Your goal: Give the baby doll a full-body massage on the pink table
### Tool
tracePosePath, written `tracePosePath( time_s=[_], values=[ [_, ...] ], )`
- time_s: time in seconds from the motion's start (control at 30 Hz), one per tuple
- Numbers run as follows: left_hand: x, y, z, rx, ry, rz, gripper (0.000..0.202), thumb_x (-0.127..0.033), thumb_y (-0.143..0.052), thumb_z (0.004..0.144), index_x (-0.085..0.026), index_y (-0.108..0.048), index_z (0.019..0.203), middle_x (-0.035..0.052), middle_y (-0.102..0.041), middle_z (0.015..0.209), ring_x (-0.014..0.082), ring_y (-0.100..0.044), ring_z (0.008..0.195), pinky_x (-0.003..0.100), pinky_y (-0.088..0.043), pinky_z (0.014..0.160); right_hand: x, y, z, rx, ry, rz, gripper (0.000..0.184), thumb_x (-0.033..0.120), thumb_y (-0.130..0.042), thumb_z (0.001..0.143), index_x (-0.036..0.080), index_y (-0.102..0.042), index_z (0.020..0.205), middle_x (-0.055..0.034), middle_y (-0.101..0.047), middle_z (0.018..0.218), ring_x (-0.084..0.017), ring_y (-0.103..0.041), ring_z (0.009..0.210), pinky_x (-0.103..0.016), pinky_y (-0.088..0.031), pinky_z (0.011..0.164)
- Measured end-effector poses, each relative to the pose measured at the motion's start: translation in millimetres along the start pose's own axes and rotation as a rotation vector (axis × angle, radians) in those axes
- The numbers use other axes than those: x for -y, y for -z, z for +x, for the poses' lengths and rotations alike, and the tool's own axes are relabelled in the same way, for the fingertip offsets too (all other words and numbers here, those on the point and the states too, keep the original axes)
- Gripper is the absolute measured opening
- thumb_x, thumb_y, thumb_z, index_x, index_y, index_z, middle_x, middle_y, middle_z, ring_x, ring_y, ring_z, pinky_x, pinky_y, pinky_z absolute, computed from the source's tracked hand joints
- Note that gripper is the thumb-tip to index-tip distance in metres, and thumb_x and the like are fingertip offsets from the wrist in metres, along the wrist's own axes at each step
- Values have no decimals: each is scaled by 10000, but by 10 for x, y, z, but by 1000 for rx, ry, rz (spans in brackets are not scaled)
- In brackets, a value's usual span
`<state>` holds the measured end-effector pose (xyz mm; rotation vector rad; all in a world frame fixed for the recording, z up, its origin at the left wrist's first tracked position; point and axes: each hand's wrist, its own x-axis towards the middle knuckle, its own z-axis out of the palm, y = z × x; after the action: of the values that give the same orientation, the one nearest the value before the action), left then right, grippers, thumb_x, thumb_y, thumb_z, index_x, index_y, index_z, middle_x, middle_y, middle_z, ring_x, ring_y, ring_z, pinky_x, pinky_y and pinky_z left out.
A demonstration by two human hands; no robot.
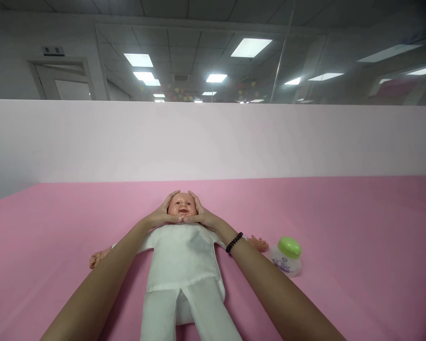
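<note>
A baby doll in white clothes lies on its back, head away from me and arms spread out to the sides. My left hand cups one side of the doll's head, thumb on its chin and fingers along the temple. On the opposite side, my right hand holds the head in the same way, and the two thumbs come close together at the chin. A black beaded bracelet circles my right wrist. My forearms pass over the doll's arms and partly hide them.
Beyond my right forearm, near the doll's hand, stands a clear jar with a green lid. Everything rests on a pink surface. A white panel rises along the far edge, with glass above it.
</note>
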<state>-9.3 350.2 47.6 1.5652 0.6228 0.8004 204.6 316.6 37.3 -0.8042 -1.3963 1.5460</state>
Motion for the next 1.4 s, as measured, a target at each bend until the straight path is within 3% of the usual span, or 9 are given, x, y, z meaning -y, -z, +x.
tracePosePath(
  time_s=[0.37,0.6,0.77,0.97,1.23,1.4],
  values=[
    [47,136,-7,90,-8,24,1009,-281,-832,746,-403,-243,1557,102,-263,1651,357,-392,1467,544,-381,1176,36,-59,-3,-5,-15,132,1348,184,-910,561,315,-73,1609,-148,-325,1596,-319,-501,1382,-468,-432,1146],
    [10,38,-2,52,2,5,1081,-290,-880,692,-365,-240,1560,133,-341,1607,351,-460,1420,537,-393,1176,1,-23,-4,-30,11,-22,1350,250,-938,569,364,-85,1608,-106,-210,1658,-284,-433,1440,-447,-400,1175],
    [-5,27,-10,24,17,39,1076,-305,-884,686,-371,-249,1551,118,-333,1613,347,-454,1426,524,-413,1168,15,-50,-26,-7,12,2,1356,266,-927,597,332,-37,1619,-145,-286,1618,-298,-484,1400,-459,-412,1161],
    [-5,99,-18,90,16,35,1033,-306,-835,735,-379,-223,1563,110,-297,1636,350,-418,1452,525,-405,1170,32,-51,-21,7,-6,113,1334,220,-910,583,340,-70,1612,-131,-301,1611,-307,-506,1380,-462,-436,1143],
    [8,52,-2,59,1,18,1087,-296,-880,690,-362,-227,1556,131,-320,1619,349,-451,1430,521,-409,1174,-4,-28,-7,-33,31,-50,1339,271,-935,587,349,-79,1614,-114,-229,1647,-283,-425,1442,-440,-397,1173],
    [3,72,-3,56,10,66,1051,-301,-853,713,-365,-228,1557,113,-298,1629,341,-429,1444,508,-410,1173,-27,8,5,4,12,-16,1301,262,-907,632,371,-57,1612,-132,-291,1615,-300,-501,1382,-475,-424,1145]
  ],
)
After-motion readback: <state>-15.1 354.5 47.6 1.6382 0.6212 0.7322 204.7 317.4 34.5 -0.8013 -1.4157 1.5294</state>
